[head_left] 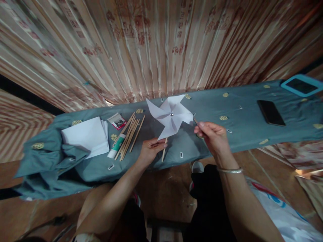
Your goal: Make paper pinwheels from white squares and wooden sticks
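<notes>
A white paper pinwheel (165, 116) with a shiny pin at its centre is held up over the cloth-covered bench. My left hand (150, 151) pinches its wooden stick (164, 153) just below the blades. To the right, my right hand (211, 134) is closed around a thin, pointed tool (195, 121), mostly hidden by the fingers. The tool's tip is close to the right-hand blade; whether they touch I cannot tell.
Left of the pinwheel lie several wooden sticks (130, 136), a glue stick (116, 146), a small packet of pins (117, 121) and white paper sheets (87, 134). A black phone (271, 112) and a blue-framed tablet (301, 84) rest at the right. Behind hangs a patterned curtain (161, 50).
</notes>
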The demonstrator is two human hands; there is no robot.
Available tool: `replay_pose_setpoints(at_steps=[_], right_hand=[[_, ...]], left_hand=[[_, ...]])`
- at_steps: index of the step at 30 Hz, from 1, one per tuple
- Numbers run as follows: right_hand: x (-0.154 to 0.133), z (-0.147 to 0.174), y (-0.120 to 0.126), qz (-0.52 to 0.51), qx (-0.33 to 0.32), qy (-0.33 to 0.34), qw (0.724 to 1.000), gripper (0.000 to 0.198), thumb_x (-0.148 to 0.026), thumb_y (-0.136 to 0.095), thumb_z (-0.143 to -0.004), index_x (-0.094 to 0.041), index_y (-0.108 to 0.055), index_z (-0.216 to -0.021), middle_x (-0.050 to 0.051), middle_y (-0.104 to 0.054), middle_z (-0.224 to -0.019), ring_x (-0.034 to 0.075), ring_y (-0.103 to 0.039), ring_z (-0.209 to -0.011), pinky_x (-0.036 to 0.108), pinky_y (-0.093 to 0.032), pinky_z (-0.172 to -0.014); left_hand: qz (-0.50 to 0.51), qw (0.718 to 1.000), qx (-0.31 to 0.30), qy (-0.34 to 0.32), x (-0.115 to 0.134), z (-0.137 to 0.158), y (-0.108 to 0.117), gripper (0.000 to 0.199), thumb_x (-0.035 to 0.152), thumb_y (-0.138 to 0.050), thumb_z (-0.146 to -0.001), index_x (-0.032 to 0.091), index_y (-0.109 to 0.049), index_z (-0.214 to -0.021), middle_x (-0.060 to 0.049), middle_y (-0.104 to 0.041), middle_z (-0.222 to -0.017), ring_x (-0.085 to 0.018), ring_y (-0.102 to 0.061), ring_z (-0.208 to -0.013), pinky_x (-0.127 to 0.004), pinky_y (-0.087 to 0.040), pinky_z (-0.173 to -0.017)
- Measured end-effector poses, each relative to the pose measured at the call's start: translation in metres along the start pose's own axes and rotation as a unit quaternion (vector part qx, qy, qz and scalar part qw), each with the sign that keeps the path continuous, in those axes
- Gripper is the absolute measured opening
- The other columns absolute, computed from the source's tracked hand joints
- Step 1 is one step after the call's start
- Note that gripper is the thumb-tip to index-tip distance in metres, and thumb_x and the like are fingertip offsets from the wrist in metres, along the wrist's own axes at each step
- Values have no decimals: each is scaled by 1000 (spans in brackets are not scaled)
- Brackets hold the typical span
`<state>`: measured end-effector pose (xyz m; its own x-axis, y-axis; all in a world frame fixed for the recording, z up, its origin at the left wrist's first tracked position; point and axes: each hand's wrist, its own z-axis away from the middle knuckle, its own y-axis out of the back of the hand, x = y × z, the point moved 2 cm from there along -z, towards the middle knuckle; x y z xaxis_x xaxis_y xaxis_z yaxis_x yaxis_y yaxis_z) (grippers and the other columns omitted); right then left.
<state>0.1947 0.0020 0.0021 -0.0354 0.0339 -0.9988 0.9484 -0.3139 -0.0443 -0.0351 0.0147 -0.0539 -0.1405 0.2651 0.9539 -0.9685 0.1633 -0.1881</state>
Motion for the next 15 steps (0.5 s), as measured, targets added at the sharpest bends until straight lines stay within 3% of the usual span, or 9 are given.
replay_pose_setpoints(at_steps=[2,4,6,11,15], right_hand=[[1,-6,10,-23,74,20,997,30,-50,-84,-63,-23,-72,-68,1,-72,-68,11,-56,-54,26,-46,-54],[3,-11,12,-29,103,33,994,33,-47,-88,-58,-23,-73,-75,1,-74,-74,13,-61,-62,27,-50,-61],[6,-13,8,-18,96,40,994,37,-45,-90,-53,-23,-74,-78,1,-74,-77,14,-64,-67,29,-51,-65],[10,-10,0,20,78,25,996,34,-49,-87,-54,-22,-73,-70,-1,-67,-62,12,-53,-53,27,-44,-53],[10,-5,-5,5,67,-2,998,31,-46,-88,-52,-22,-73,-66,-2,-65,-58,10,-51,-52,26,-43,-54]], left_hand=[[-3,1000,-13,4,-2,1,-1,35,36,-90,-50,18,-79,-78,-5,-79,-82,-22,-72,-79,-36,-57,-82],[-12,999,-30,5,-3,2,-2,35,37,-90,-52,18,-79,-79,-6,-78,-82,-23,-72,-79,-36,-57,-81],[-19,999,-42,3,-4,2,-3,35,37,-90,-53,17,-79,-79,-6,-78,-82,-23,-72,-80,-36,-57,-80],[-29,999,-41,-4,-4,2,-3,34,37,-89,-54,17,-79,-80,-6,-78,-81,-22,-71,-78,-34,-56,-77],[-35,999,-34,-11,-2,1,-2,30,36,-88,-56,18,-79,-78,-6,-78,-79,-21,-71,-76,-32,-56,-75]])
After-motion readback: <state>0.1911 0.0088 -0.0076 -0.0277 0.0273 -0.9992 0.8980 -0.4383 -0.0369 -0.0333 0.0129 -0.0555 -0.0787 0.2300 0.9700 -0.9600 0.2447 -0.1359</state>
